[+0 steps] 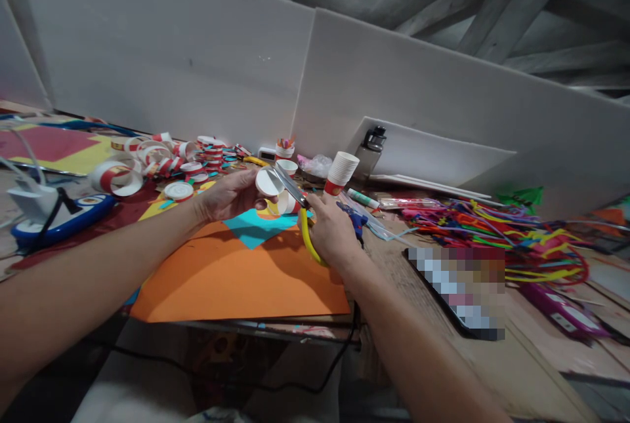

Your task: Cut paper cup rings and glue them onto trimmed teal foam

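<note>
The fingers of the left hand (231,195) close around a white paper cup (268,182), held sideways above the bench (394,259), probably so the blades can reach its wall. The right hand (331,229) fingers grip yellow-handled scissors (298,203), with the blades against the cup.

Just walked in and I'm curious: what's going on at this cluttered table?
The person's left hand holds a white paper cup while the right hand works yellow-handled scissors, blades at the cup's edge. An orange sheet lies below them. Red-and-white cup rings are piled to the left, and a stack of cups stands behind.
</note>
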The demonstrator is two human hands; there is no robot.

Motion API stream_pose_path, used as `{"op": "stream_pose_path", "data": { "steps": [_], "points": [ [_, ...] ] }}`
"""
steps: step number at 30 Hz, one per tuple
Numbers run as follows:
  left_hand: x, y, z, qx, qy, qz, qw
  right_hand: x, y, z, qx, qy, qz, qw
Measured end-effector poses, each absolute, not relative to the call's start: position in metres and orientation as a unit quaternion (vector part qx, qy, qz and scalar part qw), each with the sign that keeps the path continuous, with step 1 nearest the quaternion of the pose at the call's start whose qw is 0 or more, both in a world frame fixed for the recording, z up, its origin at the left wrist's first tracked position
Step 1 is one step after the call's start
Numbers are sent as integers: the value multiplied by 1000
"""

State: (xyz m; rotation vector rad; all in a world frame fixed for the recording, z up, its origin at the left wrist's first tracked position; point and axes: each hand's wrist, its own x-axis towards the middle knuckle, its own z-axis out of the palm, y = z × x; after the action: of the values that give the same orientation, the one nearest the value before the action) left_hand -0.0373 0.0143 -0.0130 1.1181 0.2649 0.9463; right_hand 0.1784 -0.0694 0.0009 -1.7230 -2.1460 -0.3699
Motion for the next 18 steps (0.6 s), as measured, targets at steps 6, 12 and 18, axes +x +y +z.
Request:
{"op": "stream_pose_path", "data": {
  "steps": [6,12,18],
  "points": [
    [-38,14,-13,503,128,440,732,178,-69,0,-611,-761,-118,184],
    [-39,16,-11,503,135,439,732,179,-69,0,-606,-766,-113,184],
    [-36,10,-5,501,128,451,728,178,-70,-1,-609,-763,-113,185]
  ]
}}
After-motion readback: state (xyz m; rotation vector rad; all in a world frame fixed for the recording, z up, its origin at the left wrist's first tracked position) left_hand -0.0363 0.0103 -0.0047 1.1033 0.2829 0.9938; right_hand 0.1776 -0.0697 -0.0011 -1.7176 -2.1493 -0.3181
